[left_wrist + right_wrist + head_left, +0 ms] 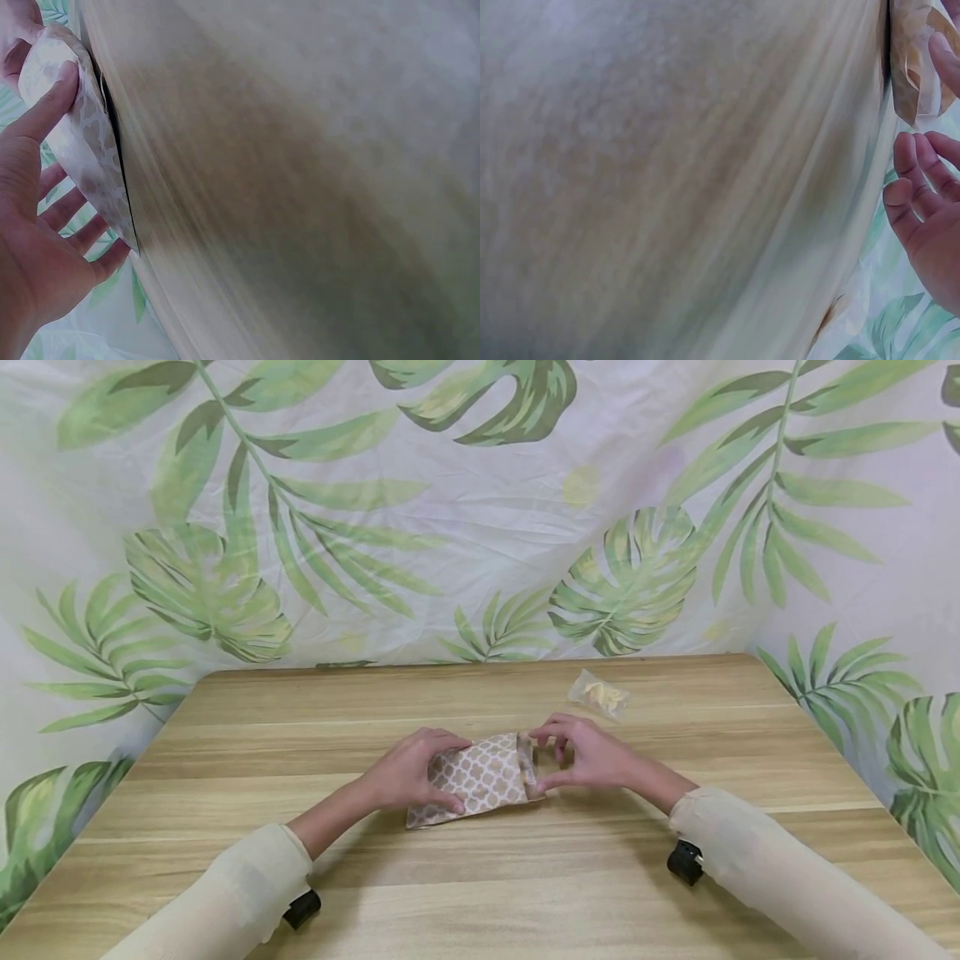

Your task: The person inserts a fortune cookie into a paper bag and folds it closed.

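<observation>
Nearest the camera, our two pale sleeves [225, 893] cross the near edge of the tabletop [480, 893], each with a black wrist camera mount beneath it.

Our left hand [408, 772] rests on the left half of a small paper bag [480, 777] printed with a brown-and-white lattice pattern. The thumb lies on the bag's near face and the fingers curl over its far edge, so the hand holds the bag. The left wrist view confirms this: the thumb [45, 105] presses the bag [82, 150] on one face and the fingers sit behind it.

The bag lies near the middle of the tabletop, long axis left to right, mouth toward the right.

Our right hand [588, 752] is at the mouth. Thumb and forefinger pinch the folded flap at the open end; the other fingers are loosely curled and hold nothing. In the right wrist view, one fingertip [945, 56] touches the flap [915, 67].

Toward the far right corner, well apart from both hands, lies a small clear packet [598, 695] with pale yellow contents.
</observation>
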The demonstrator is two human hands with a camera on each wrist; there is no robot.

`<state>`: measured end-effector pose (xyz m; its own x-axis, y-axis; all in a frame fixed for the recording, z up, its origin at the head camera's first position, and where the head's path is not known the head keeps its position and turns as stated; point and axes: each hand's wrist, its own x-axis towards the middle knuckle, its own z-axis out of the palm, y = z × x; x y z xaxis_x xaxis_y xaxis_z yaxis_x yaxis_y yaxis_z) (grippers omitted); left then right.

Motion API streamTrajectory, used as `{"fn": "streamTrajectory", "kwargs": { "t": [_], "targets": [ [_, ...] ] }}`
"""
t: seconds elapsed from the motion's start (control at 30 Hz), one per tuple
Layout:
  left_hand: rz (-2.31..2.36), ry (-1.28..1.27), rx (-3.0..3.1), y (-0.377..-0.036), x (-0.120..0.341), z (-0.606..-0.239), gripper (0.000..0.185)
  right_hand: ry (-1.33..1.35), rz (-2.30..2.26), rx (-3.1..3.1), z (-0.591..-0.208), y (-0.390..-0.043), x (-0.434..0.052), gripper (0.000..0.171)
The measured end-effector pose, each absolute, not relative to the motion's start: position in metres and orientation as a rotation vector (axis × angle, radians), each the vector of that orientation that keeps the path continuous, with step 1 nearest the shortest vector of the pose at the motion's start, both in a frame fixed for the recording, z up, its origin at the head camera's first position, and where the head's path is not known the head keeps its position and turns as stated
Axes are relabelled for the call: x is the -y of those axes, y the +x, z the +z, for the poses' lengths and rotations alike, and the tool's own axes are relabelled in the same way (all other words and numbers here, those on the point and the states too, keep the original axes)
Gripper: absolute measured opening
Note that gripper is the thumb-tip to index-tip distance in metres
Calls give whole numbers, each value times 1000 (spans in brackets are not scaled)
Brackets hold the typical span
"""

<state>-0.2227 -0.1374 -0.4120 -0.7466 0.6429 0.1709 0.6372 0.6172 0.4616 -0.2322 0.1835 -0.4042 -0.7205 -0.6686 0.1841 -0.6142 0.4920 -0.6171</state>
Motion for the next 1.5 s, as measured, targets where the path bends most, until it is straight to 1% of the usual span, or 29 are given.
{"fn": "streamTrajectory", "kwargs": {
  "t": [0.53, 0.83, 1.07, 1.3, 1.5],
  "targets": [
    [806, 1094, -2807, -221, 139, -411, 88, -1073, -1095, -2609, -409, -233, -172, 77],
    [809, 1116, -2797, -223, 140, -411, 89, -1147, -1102, -2597, -414, -236, -165, 70],
    [801, 1142, -2777, -224, 139, -411, 95, -1115, -1091, -2620, -416, -235, -167, 74],
    [725, 1183, -2807, -223, 139, -412, 104, -1079, -1106, -2628, -417, -234, -165, 74],
    [711, 1186, -2828, -222, 137, -411, 107, -1040, -1175, -2593, -417, -233, -166, 72]
  ]
}}
